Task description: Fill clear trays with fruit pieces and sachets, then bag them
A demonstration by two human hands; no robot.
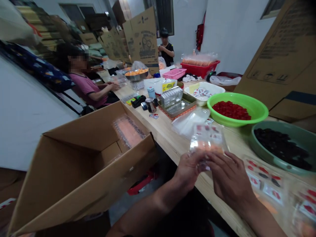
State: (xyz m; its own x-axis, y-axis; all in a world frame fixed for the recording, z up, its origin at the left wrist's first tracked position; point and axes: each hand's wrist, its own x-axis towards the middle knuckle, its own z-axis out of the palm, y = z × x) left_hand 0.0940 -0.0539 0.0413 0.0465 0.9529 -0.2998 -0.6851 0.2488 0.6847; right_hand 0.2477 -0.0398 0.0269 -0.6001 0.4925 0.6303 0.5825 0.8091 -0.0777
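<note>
Both hands grip a clear plastic pack point(206, 138) with orange pieces at its lower part and small red and dark pieces at its top. My left hand point(189, 169) pinches its lower left edge. Across its lower right lie the bent fingers of my right hand point(228, 174). The pack is held above the table's front edge and slightly blurred. Beside my right hand, more clear packs point(265, 181) with red pieces, dark pieces and printed sachets lie on the table. Just beyond the held pack is a stack of clear plastic bags point(191, 121).
An open cardboard box point(81, 194) stands at left with a filled pack point(129, 131) inside. A bright green basin point(263, 113) of red pieces and a dull green basin point(256, 149) of dark pieces stand at right. A metal tin point(170, 112) sits mid-table. Two people work further back.
</note>
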